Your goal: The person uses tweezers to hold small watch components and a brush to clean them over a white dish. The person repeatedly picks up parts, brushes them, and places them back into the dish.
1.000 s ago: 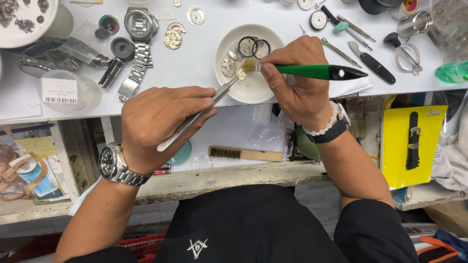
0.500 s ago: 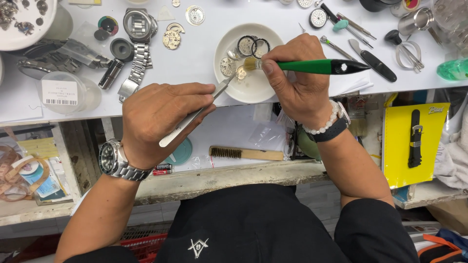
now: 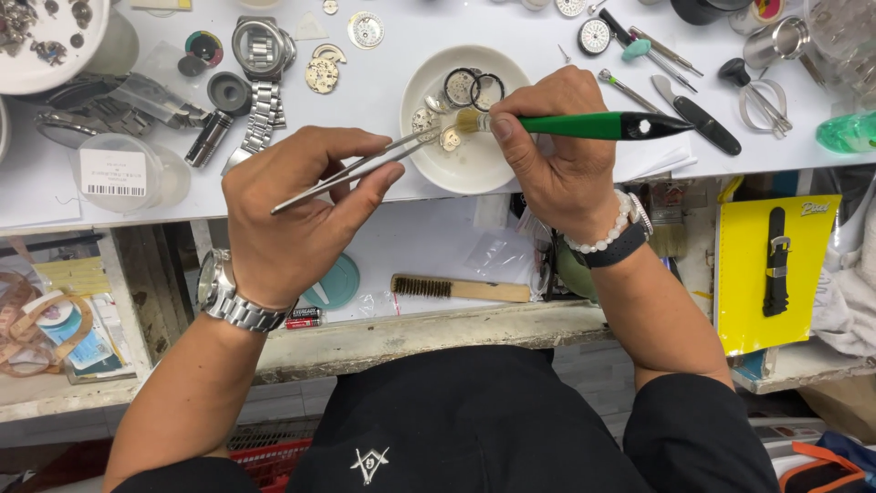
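Left hand [image 3: 297,215] pinches slim steel tweezers [image 3: 351,171] gripping a small brass watch part [image 3: 450,139] over a white round dish [image 3: 470,164]; right hand [image 3: 557,151] pinches a green-handled brush [image 3: 584,125] touching it.

The tweezers [image 3: 351,171] are shiny bare metal, the brush [image 3: 584,125] handle is glossy green plastic, and the bowl [image 3: 474,169] is smooth white ceramic.

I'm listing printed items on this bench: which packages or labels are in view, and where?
Clear round tub, far left on the worktop: white barcode label.
Yellow card, lower shelf right: rectangular, holds a black watch strap.
Small battery, shelf beside the left hand: red and black.
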